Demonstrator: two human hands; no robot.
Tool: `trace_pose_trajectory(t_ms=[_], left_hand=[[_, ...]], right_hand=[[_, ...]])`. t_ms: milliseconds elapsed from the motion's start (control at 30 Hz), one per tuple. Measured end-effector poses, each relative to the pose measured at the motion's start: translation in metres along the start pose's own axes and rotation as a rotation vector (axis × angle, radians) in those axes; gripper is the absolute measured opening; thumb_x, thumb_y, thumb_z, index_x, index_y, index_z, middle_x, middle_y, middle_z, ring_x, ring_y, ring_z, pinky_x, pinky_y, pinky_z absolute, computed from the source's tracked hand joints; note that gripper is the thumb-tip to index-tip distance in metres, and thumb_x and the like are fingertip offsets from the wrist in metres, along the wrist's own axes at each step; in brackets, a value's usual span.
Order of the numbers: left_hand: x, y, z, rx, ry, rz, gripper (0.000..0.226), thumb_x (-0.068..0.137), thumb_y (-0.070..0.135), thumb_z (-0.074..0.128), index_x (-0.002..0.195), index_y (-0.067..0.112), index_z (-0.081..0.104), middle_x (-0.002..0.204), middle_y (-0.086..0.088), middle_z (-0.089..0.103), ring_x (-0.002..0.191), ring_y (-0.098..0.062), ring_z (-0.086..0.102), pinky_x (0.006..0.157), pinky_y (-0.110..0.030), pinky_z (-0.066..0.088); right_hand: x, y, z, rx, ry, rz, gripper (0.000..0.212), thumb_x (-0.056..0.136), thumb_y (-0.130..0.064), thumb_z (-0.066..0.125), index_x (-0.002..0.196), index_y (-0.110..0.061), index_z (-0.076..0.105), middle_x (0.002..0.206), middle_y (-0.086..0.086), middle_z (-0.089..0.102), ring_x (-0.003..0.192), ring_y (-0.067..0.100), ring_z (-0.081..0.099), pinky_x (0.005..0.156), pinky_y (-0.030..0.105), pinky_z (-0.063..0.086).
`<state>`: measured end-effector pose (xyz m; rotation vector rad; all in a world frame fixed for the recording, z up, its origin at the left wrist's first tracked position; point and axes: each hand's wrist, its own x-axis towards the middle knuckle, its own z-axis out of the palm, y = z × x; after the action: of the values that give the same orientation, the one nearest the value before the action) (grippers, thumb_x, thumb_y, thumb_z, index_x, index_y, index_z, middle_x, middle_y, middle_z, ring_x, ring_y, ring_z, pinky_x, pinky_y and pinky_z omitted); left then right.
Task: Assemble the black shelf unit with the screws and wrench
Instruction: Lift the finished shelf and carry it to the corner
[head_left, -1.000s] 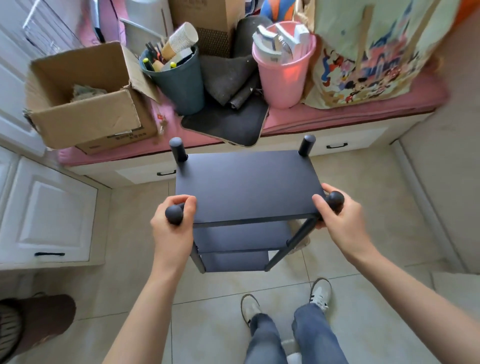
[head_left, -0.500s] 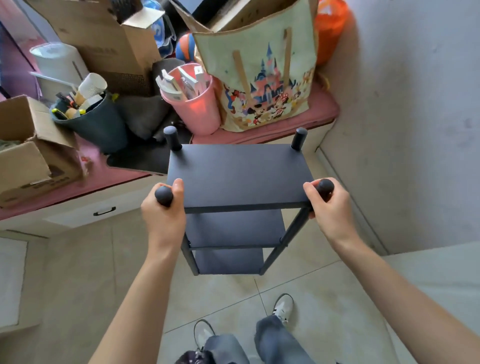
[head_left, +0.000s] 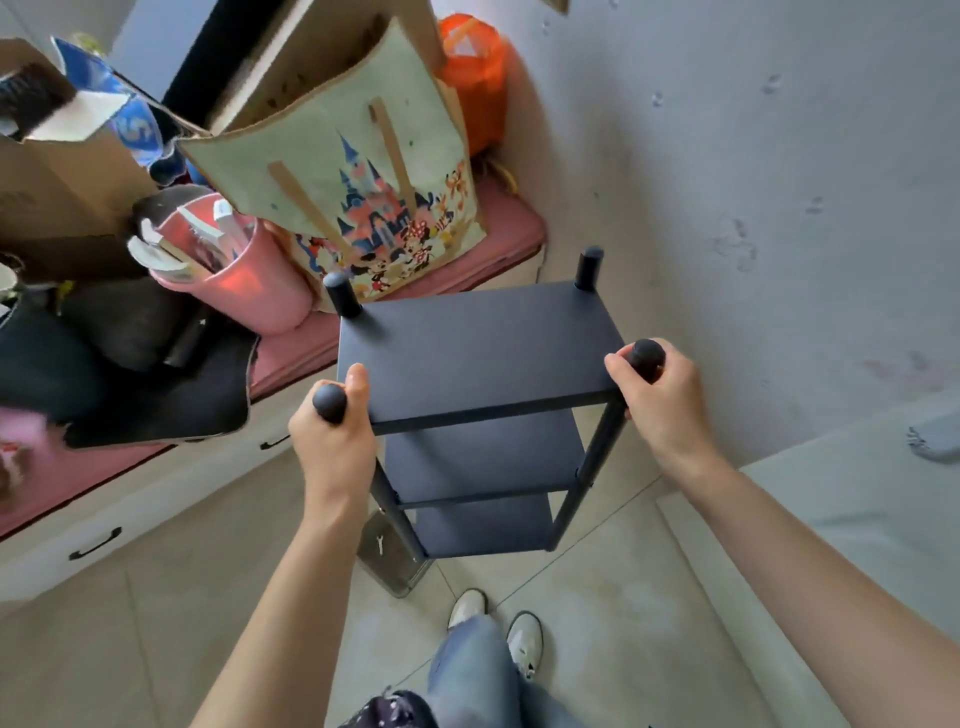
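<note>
A person in jeans and white sneakers (head_left: 524, 642) stands on a tiled floor (head_left: 597, 613), both hands on the black shelf unit (head_left: 478, 353) at centre frame. The left hand (head_left: 332, 441) curls around the near post at nine o'clock of the top panel; the right hand (head_left: 660, 400) wraps the near post at three o'clock. All three tiers are in place, the unit upright. Beyond it, at eleven o'clock, a pink bucket (head_left: 244, 280) and a castle-print tote bag (head_left: 358, 202) sit on a pink bench cushion (head_left: 498, 228). No writing is legible.
</note>
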<state>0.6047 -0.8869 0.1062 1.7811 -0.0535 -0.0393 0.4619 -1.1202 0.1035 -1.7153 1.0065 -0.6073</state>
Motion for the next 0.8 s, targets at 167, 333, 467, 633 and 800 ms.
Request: trace_pose_trajectory(t_ms=[167,333,467,633,800], left_hand=[[0.029,-0.004,0.051,-0.005,-0.092,0.008,0.046,0.101,0.020,0.058,0.063,0.010,0.034,0.063,0.004,0.028,0.053,-0.003,0.025,0.051,-0.018,0.024],[0.073,-0.017,0.095,0.002,-0.184,-0.038,0.045,0.100,0.017,0.059,0.064,0.009,0.034,0.058,0.014,0.029,0.051,-0.002,0.026,0.049,-0.016,0.025],[0.106,-0.025,0.129,0.033,-0.290,-0.047,0.049,0.100,0.018,0.059,0.062,0.020,0.029,0.050,0.019,0.030,0.050,-0.002,0.026,0.048,-0.015,0.023],[0.140,-0.038,0.173,0.086,-0.343,-0.070,0.044,0.099,0.018,0.061,0.063,0.018,0.036,0.050,0.020,0.039,0.050,-0.001,0.033,0.050,-0.015,0.029],[0.166,-0.057,0.218,0.157,-0.338,-0.127,0.034,0.097,0.020,0.063,0.067,0.017,0.047,0.063,0.010,0.047,0.054,0.000,0.042,0.061,-0.024,0.037]], right_hand=[[0.041,0.010,-0.011,-0.041,0.064,0.065,0.014,0.086,-0.020,0.066,0.079,-0.009,0.061,0.064,-0.007,0.054,0.063,0.016,0.050,0.062,0.041,0.052],[0.084,0.012,-0.006,-0.075,0.093,0.167,0.008,0.084,-0.014,0.066,0.076,-0.017,0.064,0.061,-0.019,0.057,0.062,0.007,0.055,0.067,0.047,0.058],[0.114,0.011,0.001,-0.095,0.138,0.240,0.006,0.084,-0.008,0.065,0.078,-0.011,0.065,0.065,-0.013,0.056,0.061,0.009,0.055,0.067,0.046,0.058],[0.152,0.024,0.009,-0.097,0.184,0.324,0.004,0.085,-0.011,0.067,0.083,-0.008,0.066,0.073,-0.001,0.060,0.069,0.016,0.056,0.072,0.044,0.058],[0.197,0.052,0.018,-0.113,0.185,0.358,0.013,0.088,-0.019,0.070,0.080,-0.010,0.063,0.072,0.001,0.059,0.061,0.016,0.057,0.071,0.043,0.058]])
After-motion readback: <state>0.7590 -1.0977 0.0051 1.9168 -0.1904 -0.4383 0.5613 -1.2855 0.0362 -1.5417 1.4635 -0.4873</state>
